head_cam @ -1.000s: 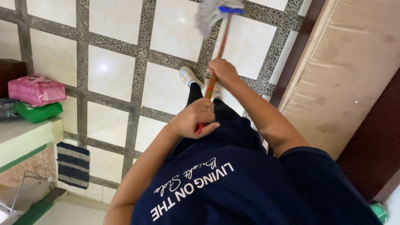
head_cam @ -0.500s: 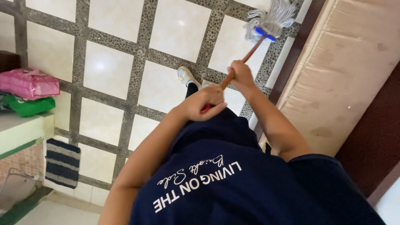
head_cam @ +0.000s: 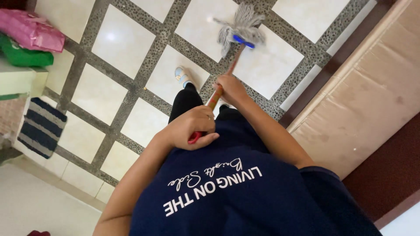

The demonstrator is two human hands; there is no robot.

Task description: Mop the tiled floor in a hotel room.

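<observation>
I hold a mop with both hands. My left hand (head_cam: 192, 127) is shut around the red top end of the handle, close to my dark blue shirt. My right hand (head_cam: 231, 89) grips the wooden handle (head_cam: 235, 56) lower down. The grey string mop head (head_cam: 241, 27), fixed with a blue clamp, rests on the tiled floor (head_cam: 118, 41) ahead of my foot in a pale shoe (head_cam: 181, 76).
A pink bag (head_cam: 33, 29) and a green bag (head_cam: 22, 56) lie on a pale ledge (head_cam: 19, 79) at left. A dark striped mat (head_cam: 41, 126) lies below it. A beige padded piece of furniture (head_cam: 367, 91) with a dark brown edge (head_cam: 332, 65) runs along the right.
The mop head swung right along the floor, then came back left and nearer my foot. Both hands kept their grip on the handle.
</observation>
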